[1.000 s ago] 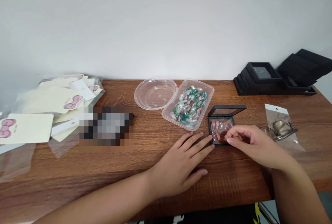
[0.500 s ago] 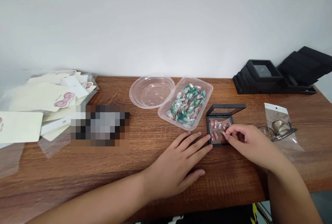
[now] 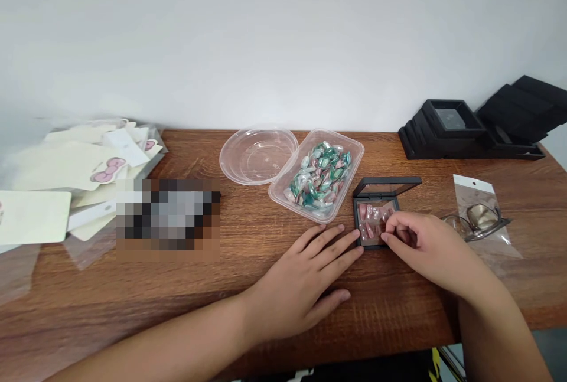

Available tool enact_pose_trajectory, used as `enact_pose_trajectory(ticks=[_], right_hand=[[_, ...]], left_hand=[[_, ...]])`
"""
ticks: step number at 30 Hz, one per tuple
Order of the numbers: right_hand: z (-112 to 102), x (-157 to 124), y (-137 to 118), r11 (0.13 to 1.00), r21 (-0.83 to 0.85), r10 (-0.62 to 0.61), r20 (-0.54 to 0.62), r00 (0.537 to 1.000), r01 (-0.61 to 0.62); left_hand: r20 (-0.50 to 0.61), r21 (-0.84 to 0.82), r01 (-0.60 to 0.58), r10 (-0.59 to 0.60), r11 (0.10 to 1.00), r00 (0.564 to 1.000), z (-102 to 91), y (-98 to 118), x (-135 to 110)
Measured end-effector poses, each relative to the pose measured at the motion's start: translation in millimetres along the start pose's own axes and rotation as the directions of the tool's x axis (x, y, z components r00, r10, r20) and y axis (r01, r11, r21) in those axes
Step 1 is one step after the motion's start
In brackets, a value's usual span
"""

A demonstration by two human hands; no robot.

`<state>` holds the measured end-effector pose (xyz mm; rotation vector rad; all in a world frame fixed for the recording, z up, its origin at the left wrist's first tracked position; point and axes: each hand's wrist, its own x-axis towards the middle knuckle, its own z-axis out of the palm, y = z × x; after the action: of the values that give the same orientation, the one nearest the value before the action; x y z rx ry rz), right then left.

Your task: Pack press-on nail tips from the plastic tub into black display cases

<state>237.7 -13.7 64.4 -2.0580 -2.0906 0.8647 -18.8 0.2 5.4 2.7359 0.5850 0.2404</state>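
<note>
Covering the right part of the small black box (image 3: pixel 372 234), the right hand (image 3: pixel 427 246) had its fingers curled together over the pink nails (image 3: pixel 365 214) inside; whether they pinched one could not be told. A pixelated patch (image 3: pixel 168 216) hid something further left, and pale cards (image 3: pixel 57 193) ran off the left edge. The left hand (image 3: pixel 305 278) lay flat, fingers spread, fingertips touching the box's left side. Everything sat on a brown wooden table (image 3: pixel 248 234) against a white wall (image 3: pixel 283 33). The box stood just beside a clear tub (image 3: pixel 316 175), its lid raised on the far side; the nails' long axes ran roughly from person to wall.
</note>
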Motion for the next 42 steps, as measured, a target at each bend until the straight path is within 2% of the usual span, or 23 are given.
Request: enact_pose_trajectory(ticks=[4,9,19,31,42], right_hand=[[1.5,0.2,1.0,0.995,-0.011,-0.102,-0.064,0.993,0.102],[2.7,1.8,2.8,0.98,-0.021,-0.197,-0.074,0.978,0.196],[3.6,4.0,5.3,0.986,-0.04,-0.163,-0.059,0.985,0.161],[4.0,4.4,3.5,0.983,-0.05,-0.179,-0.065,0.982,0.176],[2.4,2.2,4.1,0.993,-0.059,-0.106,0.009,0.994,0.107]], left_hand=[[0.006,-0.003,0.004,-0.004,1.0,1.0,-0.6,0.0,-0.5],[-0.008,-0.037,0.007,-0.007,0.999,1.0,-0.5,-0.1,-0.7],[-0.011,-0.026,0.003,-0.003,1.0,1.0,0.5,-0.2,-0.5],[-0.018,-0.022,0.003,-0.003,1.0,1.0,0.0,0.4,-0.4],[0.007,-0.001,0.005,-0.005,1.0,1.0,-1.1,0.1,-0.1]])
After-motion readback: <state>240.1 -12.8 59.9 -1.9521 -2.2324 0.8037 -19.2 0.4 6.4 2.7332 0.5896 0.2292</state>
